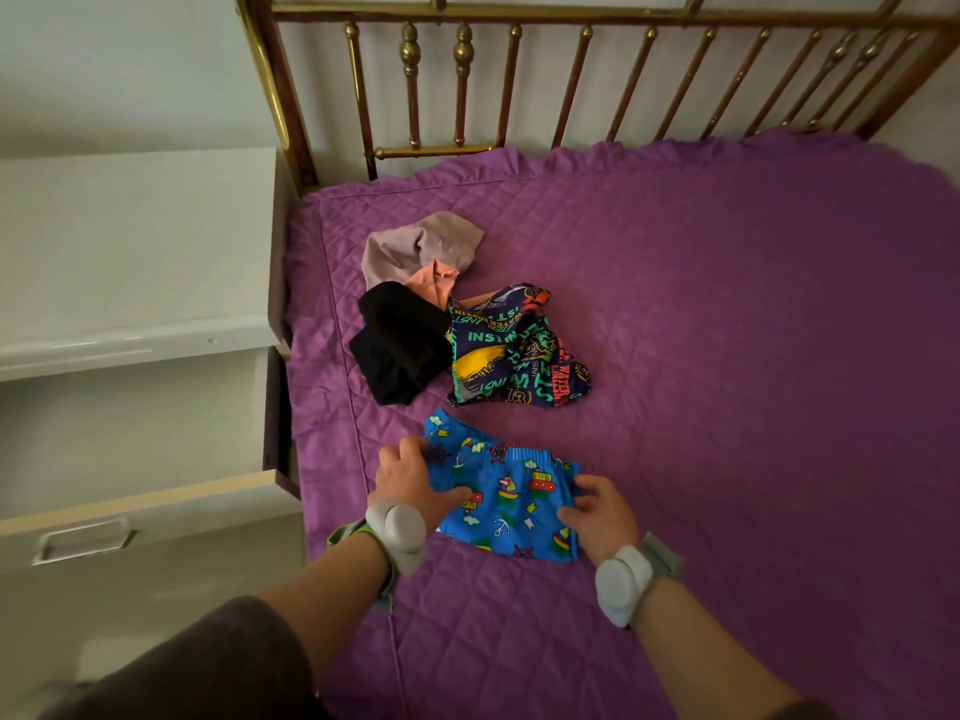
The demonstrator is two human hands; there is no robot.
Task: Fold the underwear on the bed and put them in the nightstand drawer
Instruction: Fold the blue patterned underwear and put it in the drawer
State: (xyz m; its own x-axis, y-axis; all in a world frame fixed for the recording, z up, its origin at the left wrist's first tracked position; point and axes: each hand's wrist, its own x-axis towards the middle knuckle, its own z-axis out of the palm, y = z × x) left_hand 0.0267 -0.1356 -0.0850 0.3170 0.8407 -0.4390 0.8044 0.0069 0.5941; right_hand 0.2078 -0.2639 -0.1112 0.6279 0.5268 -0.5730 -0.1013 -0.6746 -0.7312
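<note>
At the left, the white nightstand drawer (130, 517) is standing open; its inside is hidden. On the purple quilted bed cover (727, 356), near its left edge, the left hand (410, 478) and right hand (597, 511) are pressing spread fingers on the blue boat-print underwear (511, 498). Behind, the dark printed shorts (514, 350) are showing "INSTINCT" and "WATER".

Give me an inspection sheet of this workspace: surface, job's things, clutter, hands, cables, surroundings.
Surface: purple quilt on the bed, smooth.
Job's things: blue boat-print underwear laid flat nearest the person; unfolded pile behind it: black piece, navy printed piece, pink piece, peach piece. Drawer open, contents out of view.
Clutter: nothing seen.
Hands: left hand and right hand rest on the blue underwear's edges, fingers spread; a grey band on each wrist.
Cables: nothing seen.
Surroundings: white nightstand at left, brass headboard, pale wall.
</note>
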